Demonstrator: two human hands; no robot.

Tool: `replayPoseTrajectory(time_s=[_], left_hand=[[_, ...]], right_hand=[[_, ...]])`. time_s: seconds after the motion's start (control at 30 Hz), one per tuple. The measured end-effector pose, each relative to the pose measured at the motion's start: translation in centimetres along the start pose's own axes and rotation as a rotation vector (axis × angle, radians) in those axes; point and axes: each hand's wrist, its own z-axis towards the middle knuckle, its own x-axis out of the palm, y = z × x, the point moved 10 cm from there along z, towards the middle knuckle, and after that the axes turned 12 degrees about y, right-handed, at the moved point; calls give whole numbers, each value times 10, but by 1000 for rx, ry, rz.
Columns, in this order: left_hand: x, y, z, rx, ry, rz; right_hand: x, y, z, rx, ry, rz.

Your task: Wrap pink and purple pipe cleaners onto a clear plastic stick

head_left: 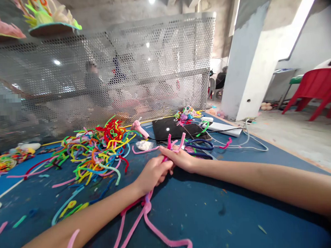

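Observation:
My left hand (153,174) and my right hand (180,158) meet over the blue table (212,216), both closed on a bundle of pink pipe cleaners (147,218). Its short ends (174,141) stick up past my right fingers. Long pink tails trail from under my left wrist toward the near edge, ending in a loop. A big tangle of coloured pipe cleaners (98,151) lies just left of my hands.
A perforated metal screen (125,67) walls off the table's far side, with people dimly seen behind it. A black laptop (171,128), white cable (247,143), pink glue gun (140,128) and blue pipe cleaner loops (200,146) lie beyond my hands. Red chairs (313,90) stand right.

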Motion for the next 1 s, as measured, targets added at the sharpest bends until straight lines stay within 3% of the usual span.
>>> replayPoseTrajectory(time_s=[0.1,0.23,0.4,0.57,0.83,1.0], left_hand=[[1,10,0,-58,33,-230],[-2,11,2,-51,33,-294],[-10,7,3,18,2,-373],[-13,5,1,93,-25,-400],[13,-3,-1,76,131,-144],[4,2,1,55,63,-235]], right_hand=[[8,-8,4,39,27,184],[11,-14,8,76,18,386],[15,-15,6,157,99,626],[0,-16,4,118,-37,847],[9,-2,3,28,38,709],[8,-4,6,-13,43,648]])
